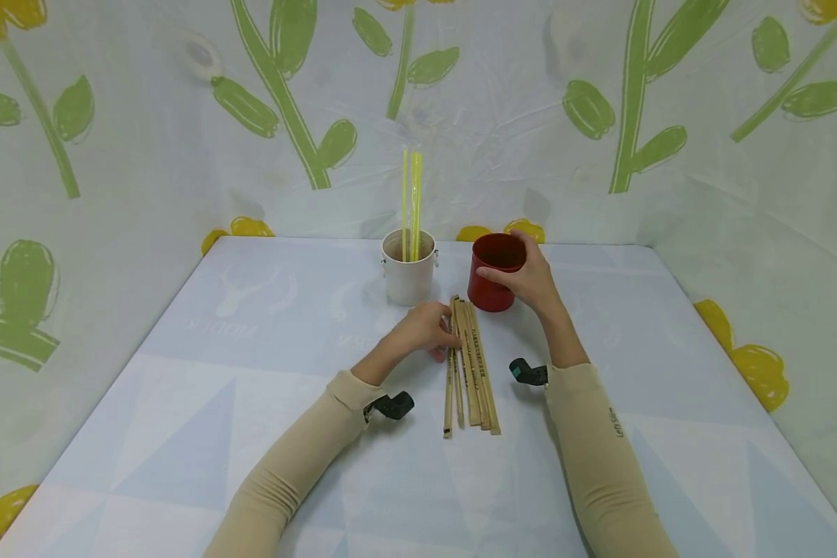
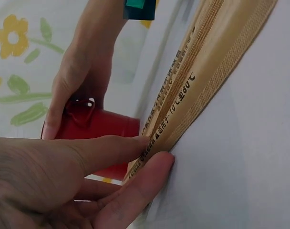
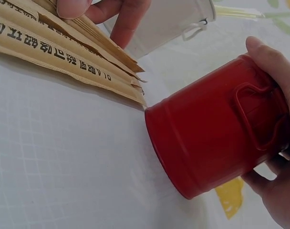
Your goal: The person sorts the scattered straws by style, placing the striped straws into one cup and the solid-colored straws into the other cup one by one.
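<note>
My left hand [image 1: 424,328] pinches the left edge of a bundle of paper-wrapped straws [image 1: 473,364] near its far end. In the left wrist view, thumb and forefinger close on the brown printed wrappers [image 2: 202,71]. The straws lie side by side on the table, fanned slightly towards me. Beyond their far end, my right hand [image 1: 530,273] grips a small red metal bucket [image 1: 488,291] round its upper part. The bucket [image 3: 202,129] stands upright, with a wire handle on its side and its base close by the wrapper ends.
A white bucket [image 1: 408,285] stands left of the red one, with several yellow straws [image 1: 416,194] upright in it. The pale patterned table [image 1: 307,434] ends at a flower-printed curtain [image 1: 474,155] behind and at both sides.
</note>
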`<state>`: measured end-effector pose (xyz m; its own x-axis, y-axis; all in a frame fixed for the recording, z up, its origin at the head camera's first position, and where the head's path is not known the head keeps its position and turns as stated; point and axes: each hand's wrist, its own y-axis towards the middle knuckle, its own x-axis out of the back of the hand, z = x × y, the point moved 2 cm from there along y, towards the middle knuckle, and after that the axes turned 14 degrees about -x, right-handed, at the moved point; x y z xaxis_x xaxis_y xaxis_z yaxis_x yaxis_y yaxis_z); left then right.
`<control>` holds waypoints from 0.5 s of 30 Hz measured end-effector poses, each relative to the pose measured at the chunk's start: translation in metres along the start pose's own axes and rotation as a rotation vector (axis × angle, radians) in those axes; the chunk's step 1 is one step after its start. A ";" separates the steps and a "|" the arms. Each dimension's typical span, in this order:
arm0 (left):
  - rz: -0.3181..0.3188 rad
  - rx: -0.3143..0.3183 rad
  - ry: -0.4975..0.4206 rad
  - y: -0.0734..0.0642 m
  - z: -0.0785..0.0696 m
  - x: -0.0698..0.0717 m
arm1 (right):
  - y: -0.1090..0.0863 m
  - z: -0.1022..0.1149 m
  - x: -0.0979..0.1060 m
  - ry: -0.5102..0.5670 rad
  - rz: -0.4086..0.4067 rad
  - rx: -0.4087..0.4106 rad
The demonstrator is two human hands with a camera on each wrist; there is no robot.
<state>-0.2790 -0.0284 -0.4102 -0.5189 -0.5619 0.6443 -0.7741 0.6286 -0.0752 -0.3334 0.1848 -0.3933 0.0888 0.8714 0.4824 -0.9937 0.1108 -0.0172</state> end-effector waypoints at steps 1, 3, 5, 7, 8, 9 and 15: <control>0.003 -0.003 -0.010 0.000 0.000 0.001 | 0.000 0.000 0.000 0.002 -0.001 0.001; 0.010 -0.012 -0.022 0.000 0.001 0.002 | 0.000 0.000 0.000 0.003 -0.003 0.005; 0.016 -0.017 -0.033 0.000 0.002 0.003 | 0.000 0.000 0.000 0.005 -0.006 0.007; 0.019 -0.018 -0.043 0.001 0.003 0.004 | 0.000 0.000 0.000 0.008 -0.008 0.008; 0.021 -0.020 -0.038 0.001 0.003 0.005 | 0.000 0.000 0.000 0.007 -0.008 0.006; 0.022 -0.021 -0.037 0.001 0.003 0.005 | 0.000 0.000 0.000 0.007 -0.008 0.005; 0.029 -0.024 -0.019 0.001 0.003 0.005 | 0.000 -0.001 -0.001 0.002 -0.012 0.007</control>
<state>-0.2837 -0.0326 -0.4093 -0.5481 -0.5532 0.6273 -0.7498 0.6574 -0.0754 -0.3333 0.1845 -0.3945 0.1007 0.8712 0.4806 -0.9930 0.1180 -0.0058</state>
